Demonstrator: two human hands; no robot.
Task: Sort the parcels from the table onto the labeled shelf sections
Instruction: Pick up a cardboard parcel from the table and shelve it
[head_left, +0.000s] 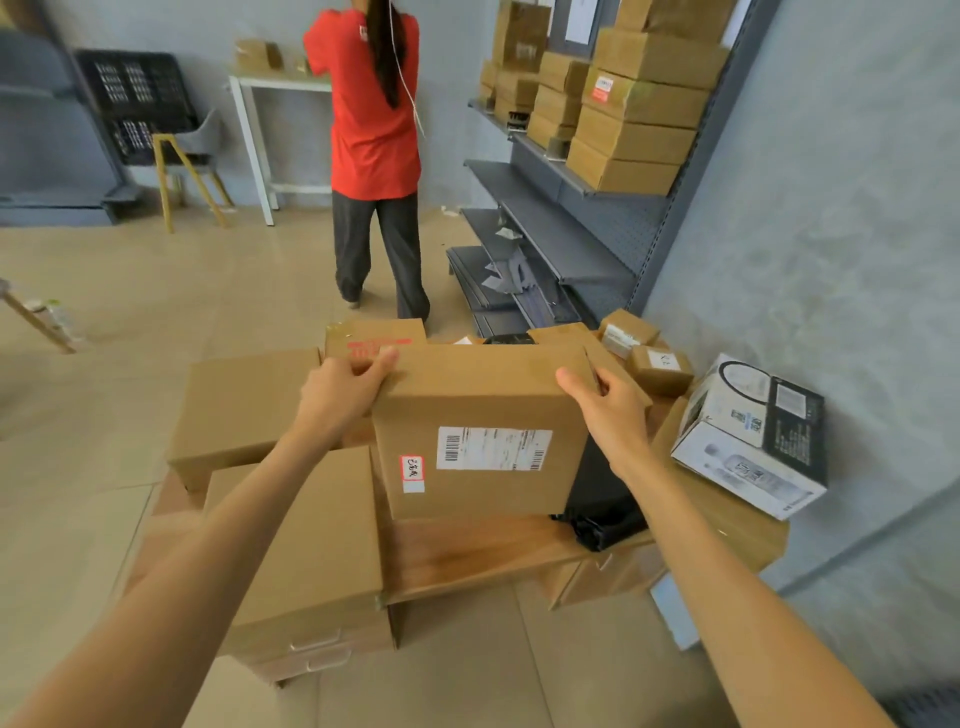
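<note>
Hands: left hand curled over the far left corner of the labelled parcel, thumb along its top edge; right hand against the far right corner, fingers bent round the edge, so both gripping the same box.
Parcel position: on the wooden counter, resting among other cartons, label side facing up toward the camera.
Step in hand: likely the pick-up of one parcel before carrying it over to the shelf.
Next move: probably a lift clear of the neighbouring boxes, then a reading of the red-bordered sticker to choose the section; handwriting too small to read.
Parcel material: plain brown corrugated card, flat rectangular shape, matte surface, white shipping label with barcodes.
Neighbours: larger brown carton to the left, another brown carton nearer, a black bag tucked beside the parcel, a glossy white-and-black printed box tilted at the right end.
Shelf: grey metal, upper tiers stacked with brown cartons, lower tiers mostly bare.
Beyond: person in a red shirt standing, back turned.
</note>
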